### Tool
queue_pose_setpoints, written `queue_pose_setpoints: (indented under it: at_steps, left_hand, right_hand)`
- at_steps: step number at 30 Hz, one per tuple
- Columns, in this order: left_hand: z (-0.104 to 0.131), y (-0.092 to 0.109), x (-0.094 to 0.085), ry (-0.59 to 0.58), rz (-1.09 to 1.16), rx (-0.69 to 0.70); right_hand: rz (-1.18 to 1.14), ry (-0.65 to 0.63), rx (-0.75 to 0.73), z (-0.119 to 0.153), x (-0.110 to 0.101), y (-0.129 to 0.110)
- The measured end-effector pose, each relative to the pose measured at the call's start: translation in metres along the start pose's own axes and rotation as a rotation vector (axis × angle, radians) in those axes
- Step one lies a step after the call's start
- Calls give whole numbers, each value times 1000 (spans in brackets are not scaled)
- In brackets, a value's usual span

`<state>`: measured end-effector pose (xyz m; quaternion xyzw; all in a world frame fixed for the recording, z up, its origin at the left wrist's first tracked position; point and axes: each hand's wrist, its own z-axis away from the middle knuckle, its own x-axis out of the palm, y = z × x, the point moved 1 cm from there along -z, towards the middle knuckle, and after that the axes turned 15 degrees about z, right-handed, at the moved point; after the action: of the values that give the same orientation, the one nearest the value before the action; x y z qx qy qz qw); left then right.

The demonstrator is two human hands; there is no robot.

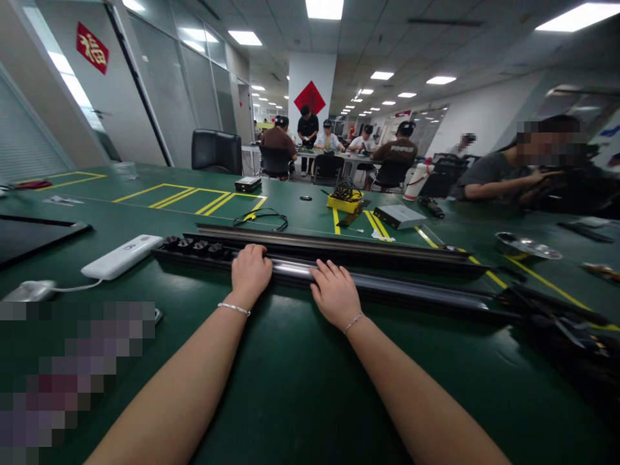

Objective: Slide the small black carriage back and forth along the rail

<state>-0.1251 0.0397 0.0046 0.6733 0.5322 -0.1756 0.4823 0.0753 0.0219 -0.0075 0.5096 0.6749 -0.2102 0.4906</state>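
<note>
A long black rail (411,289) with a shiny rounded strip along it lies across the green table. Several small black parts (200,247) sit in a row at its left end. Just right of them, my left hand (250,276) is closed over the rail with fingers curled; the fingertips' undersides are hidden. Along the shiny strip rests my right hand (335,292), its fingers stretched out and slightly apart. Behind this rail lies a second long dark rail (387,250), roughly parallel to it and touched by neither hand.
On the left are a white power strip (123,256) and a dark panel (33,239). Beyond the rails lie a black cable (261,218), a yellow tray (345,204) and a grey box (400,216). A metal dish (527,245) and a seated person (498,174) are at right.
</note>
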Motion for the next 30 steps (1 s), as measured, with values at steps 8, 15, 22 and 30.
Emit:
queue_pose_setpoints:
  at_steps: [8, 15, 22, 30]
  left_hand:
    - [6, 7, 1, -42, 64, 132]
    - [5, 6, 2, -15, 157, 25]
    - [5, 1, -3, 72, 93, -71]
    - [2, -5, -5, -84, 43, -11]
  right_hand:
    - [5, 2, 9, 0, 2, -1]
    - [23, 22, 10, 0, 1, -1]
    - [17, 25, 5, 0, 0, -1]
    - [4, 18, 1, 1, 0, 0]
